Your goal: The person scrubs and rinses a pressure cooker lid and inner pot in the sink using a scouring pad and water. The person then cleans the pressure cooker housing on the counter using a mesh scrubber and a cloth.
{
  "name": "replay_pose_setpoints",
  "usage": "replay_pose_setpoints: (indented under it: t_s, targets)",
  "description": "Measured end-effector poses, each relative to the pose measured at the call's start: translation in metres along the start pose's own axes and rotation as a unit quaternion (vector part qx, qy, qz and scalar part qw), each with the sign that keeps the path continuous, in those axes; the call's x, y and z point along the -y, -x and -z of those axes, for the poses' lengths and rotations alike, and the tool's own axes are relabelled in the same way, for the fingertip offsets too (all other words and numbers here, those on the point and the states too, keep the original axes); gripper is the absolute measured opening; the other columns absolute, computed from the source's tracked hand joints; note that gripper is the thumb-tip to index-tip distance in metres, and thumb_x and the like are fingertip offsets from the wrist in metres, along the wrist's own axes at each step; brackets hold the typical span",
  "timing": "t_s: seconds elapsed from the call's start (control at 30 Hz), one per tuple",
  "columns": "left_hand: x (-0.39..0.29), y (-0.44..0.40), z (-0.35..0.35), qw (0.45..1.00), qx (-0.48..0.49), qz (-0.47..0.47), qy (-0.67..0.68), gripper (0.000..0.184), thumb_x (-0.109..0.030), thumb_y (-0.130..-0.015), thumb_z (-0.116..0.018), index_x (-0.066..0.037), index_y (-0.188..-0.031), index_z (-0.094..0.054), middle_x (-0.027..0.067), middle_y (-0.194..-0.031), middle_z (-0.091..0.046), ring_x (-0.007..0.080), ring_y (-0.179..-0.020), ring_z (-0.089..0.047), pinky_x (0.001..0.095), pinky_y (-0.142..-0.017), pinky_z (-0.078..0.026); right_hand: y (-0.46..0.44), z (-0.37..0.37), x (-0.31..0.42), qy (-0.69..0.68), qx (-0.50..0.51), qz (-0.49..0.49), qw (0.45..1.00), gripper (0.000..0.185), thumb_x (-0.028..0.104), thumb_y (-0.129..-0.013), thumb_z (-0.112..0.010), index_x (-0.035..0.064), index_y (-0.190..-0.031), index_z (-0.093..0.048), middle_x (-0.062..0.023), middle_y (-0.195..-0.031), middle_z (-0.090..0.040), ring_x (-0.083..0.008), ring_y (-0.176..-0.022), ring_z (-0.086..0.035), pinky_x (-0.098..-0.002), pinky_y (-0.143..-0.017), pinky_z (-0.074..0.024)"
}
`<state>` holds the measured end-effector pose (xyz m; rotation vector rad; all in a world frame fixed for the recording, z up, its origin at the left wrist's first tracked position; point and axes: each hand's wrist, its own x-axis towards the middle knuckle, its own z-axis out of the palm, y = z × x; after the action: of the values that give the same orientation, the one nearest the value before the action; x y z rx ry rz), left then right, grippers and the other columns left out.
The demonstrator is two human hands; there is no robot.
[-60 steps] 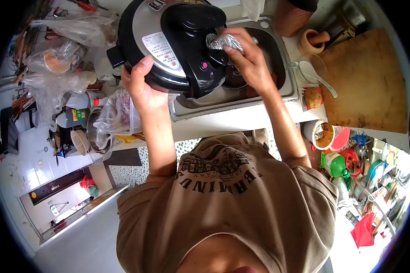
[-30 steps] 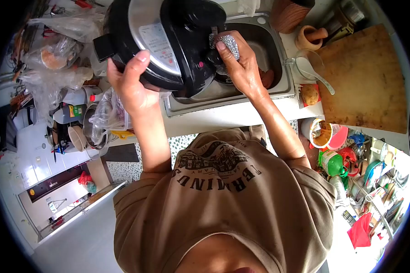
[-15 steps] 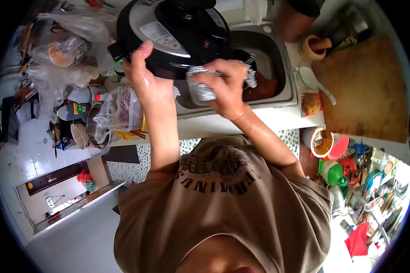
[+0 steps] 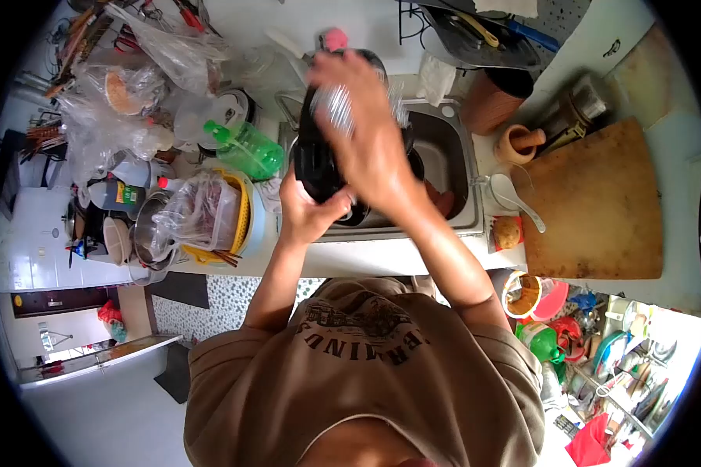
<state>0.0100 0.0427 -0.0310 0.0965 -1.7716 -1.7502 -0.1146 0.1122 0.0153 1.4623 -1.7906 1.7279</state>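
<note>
Over the sink (image 4: pixel 470 183), a black pressure cooker lid (image 4: pixel 310 159) is tilted on edge. My left hand (image 4: pixel 308 214) grips its lower edge, thumb toward me and the fingers mostly hidden behind it. My right hand (image 4: pixel 374 159), smeared by motion, lies across the lid with a shiny silver scrubbing pad (image 4: pixel 335 107) under its fingers. Much of the lid is covered by that hand and forearm. Something reddish-brown (image 4: pixel 442 201) lies in the basin, partly hidden by my right arm.
Left of the sink are a green plastic bottle (image 4: pixel 249 152), a yellow basket (image 4: pixel 245 210) and plastic bags (image 4: pixel 101 128). On the right stand a wooden mortar (image 4: pixel 514 148), a white ladle (image 4: pixel 514 194) and a cutting board (image 4: pixel 600 206). A dark rack tray (image 4: pixel 483 47) is behind.
The lid has turned from showing its labelled silver top to standing on edge, lower and nearer me. My left hand moved down to its near edge; my right hand moved up across it.
</note>
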Motion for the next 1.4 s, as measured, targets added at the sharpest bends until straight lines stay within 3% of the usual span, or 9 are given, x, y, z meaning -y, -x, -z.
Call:
replay_pose_setpoints:
  t_s: [0.07, 0.13, 0.3, 0.53, 0.67, 0.9, 1.1, 1.2, 1.4]
  targets:
    - [-0.007, 0.013, -0.002, 0.997, 0.018, 0.056, -0.057, 0.049, 0.002, -0.071, -0.069, 0.004, -0.116, -0.051, 0.0029, -0.094, -0.059, 0.0086, -0.081, -0.059, 0.0256, -0.073, -0.050, -0.025, 0.005, -0.058, 0.081, -0.022, -0.021, 0.996, 0.031, 0.025, -0.094, -0.048, 0.0033, -0.113, -0.060, -0.0156, -0.112, -0.061, -0.0312, -0.098, -0.060, -0.0372, -0.088, -0.0450]
    - [-0.016, 0.020, -0.009, 0.996, 0.047, 0.037, -0.072, 0.039, -0.001, -0.070, -0.070, 0.002, -0.105, -0.054, 0.0020, -0.077, -0.060, 0.0083, -0.063, -0.059, 0.0242, -0.058, -0.050, -0.040, 0.018, -0.102, -0.295, 0.066, -0.373, 0.877, 0.031, 0.030, -0.091, -0.053, 0.0048, -0.102, -0.067, -0.0074, -0.094, -0.065, -0.0184, -0.073, -0.062, -0.0319, -0.071, -0.0525]
    - [-0.022, 0.021, -0.009, 0.964, 0.072, -0.118, -0.227, 0.031, -0.005, -0.066, -0.073, -0.003, -0.091, -0.053, 0.0039, -0.066, -0.060, 0.0151, -0.055, -0.060, 0.0277, -0.054, -0.048, 0.108, -0.043, -0.195, -0.576, 0.036, -0.466, 0.670, 0.043, 0.028, -0.094, -0.050, -0.0013, -0.124, -0.049, -0.0150, -0.111, -0.061, -0.0300, -0.086, -0.065, -0.0396, -0.080, -0.0553]
    - [0.036, 0.051, 0.029, 0.972, 0.060, 0.202, -0.108, 0.036, -0.009, -0.069, -0.073, -0.001, -0.099, -0.055, 0.0050, -0.082, -0.062, 0.0088, -0.073, -0.058, 0.0252, -0.066, -0.047, 0.184, -0.011, -0.250, -0.415, -0.060, -0.696, 0.583, 0.027, 0.016, -0.085, -0.063, 0.0051, -0.110, -0.061, -0.0072, -0.094, -0.066, -0.0193, -0.080, -0.063, -0.0338, -0.070, -0.0529]
    - [0.092, 0.081, 0.042, 0.940, -0.174, 0.294, 0.017, 0.043, -0.007, -0.073, -0.069, 0.003, -0.112, -0.054, 0.0069, -0.087, -0.062, 0.0126, -0.077, -0.060, 0.0259, -0.071, -0.051, 0.120, 0.017, -0.242, -0.262, 0.028, -0.554, 0.790, 0.036, 0.004, -0.081, -0.057, 0.0064, -0.116, -0.060, -0.0071, -0.102, -0.064, -0.0180, -0.091, -0.061, -0.0294, -0.083, -0.0488]
    - [0.140, 0.100, 0.070, 0.770, -0.422, 0.399, 0.264, 0.038, -0.001, -0.070, -0.064, 0.001, -0.106, -0.054, 0.0091, -0.088, -0.061, 0.0223, -0.077, -0.064, 0.0371, -0.069, -0.056, 0.070, -0.101, -0.154, -0.132, 0.408, -0.137, 0.893, 0.054, 0.008, -0.084, -0.052, 0.0005, -0.136, -0.040, -0.0187, -0.134, -0.047, -0.0280, -0.128, -0.042, -0.0331, -0.107, -0.0292]
    - [0.156, 0.072, 0.123, 0.782, -0.498, 0.312, 0.208, 0.045, 0.003, -0.069, -0.066, 0.001, -0.112, -0.054, 0.0105, -0.094, -0.062, 0.0234, -0.081, -0.064, 0.0362, -0.074, -0.056, 0.090, -0.251, -0.247, 0.011, 0.347, -0.243, 0.906, 0.071, 0.017, -0.081, -0.058, -0.0055, -0.140, -0.025, -0.0277, -0.146, -0.024, -0.0388, -0.137, -0.025, -0.0411, -0.112, -0.0241]
    - [0.188, 0.069, 0.148, 0.879, -0.370, 0.298, 0.042, 0.047, 0.003, -0.068, -0.074, 0.000, -0.111, -0.056, 0.0087, -0.094, -0.064, 0.0170, -0.080, -0.063, 0.0294, -0.074, -0.054, 0.099, -0.274, -0.277, 0.044, 0.393, -0.232, 0.889, 0.068, 0.018, -0.082, -0.058, 0.0011, -0.141, -0.029, -0.0239, -0.145, -0.030, -0.0382, -0.135, -0.029, -0.0425, -0.110, -0.0273]
    - [0.265, 0.047, 0.154, 0.888, -0.334, 0.271, 0.161, 0.051, 0.005, -0.070, -0.071, -0.001, -0.118, -0.052, 0.0050, -0.096, -0.060, 0.0129, -0.080, -0.059, 0.0279, -0.073, -0.051, 0.083, -0.265, -0.282, 0.050, 0.384, -0.273, 0.881, 0.057, 0.020, -0.081, -0.059, 0.0112, -0.136, -0.043, -0.0228, -0.134, -0.046, -0.0395, -0.125, -0.043, -0.0427, -0.104, -0.0354]
